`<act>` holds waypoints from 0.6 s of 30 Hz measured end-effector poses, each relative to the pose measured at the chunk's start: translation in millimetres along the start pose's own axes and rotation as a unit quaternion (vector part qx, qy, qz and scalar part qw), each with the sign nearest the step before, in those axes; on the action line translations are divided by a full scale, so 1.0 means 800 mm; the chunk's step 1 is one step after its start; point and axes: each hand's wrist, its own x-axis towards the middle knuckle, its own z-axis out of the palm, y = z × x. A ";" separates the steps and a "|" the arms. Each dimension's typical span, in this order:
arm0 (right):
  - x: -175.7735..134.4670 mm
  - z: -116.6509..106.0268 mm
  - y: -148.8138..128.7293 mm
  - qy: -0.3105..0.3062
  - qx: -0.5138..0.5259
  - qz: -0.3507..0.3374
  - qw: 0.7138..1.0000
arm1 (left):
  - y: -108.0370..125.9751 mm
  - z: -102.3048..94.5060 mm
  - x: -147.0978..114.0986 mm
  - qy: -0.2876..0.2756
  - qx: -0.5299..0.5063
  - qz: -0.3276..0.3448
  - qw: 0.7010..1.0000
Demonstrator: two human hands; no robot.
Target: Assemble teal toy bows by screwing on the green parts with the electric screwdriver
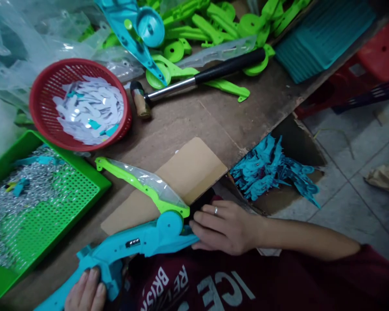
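A long bright-blue plastic part (145, 237) with a round disc lies slantwise in front of my body. A lime-green arm (152, 194) with a clear plastic strip along one side meets it at the disc. At the lower left, my left hand (86, 291) has its fingers closed over the blue part; the thumb is out of sight. My right hand (225, 226), with a ring on one finger, is curled round the right end of the blue part, and its fingertips are partly hidden. Beneath the green arm is a flat piece of brown cardboard (191, 168).
A red basket (39, 108) holds white strips. Beside it, a green perforated tray (74, 211) contains many small metal pieces. A mallet (178, 88) lies near lime-green parts (214, 26). Blue pieces (266, 168) fill a box below the table edge; teal stacked trays (324, 43) stand far right.
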 end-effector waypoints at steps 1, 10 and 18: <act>0.001 -0.003 0.003 0.030 -0.006 -0.008 0.999 | 0.001 0.000 0.006 0.003 -0.011 -0.003 1.000; 0.126 0.027 -0.063 -0.114 -0.125 -0.260 0.951 | 0.061 0.022 0.076 0.078 -0.045 -0.084 0.992; 0.164 0.102 -0.090 -0.206 -0.112 -0.312 0.921 | 0.151 0.029 0.007 0.350 -0.014 -0.377 0.858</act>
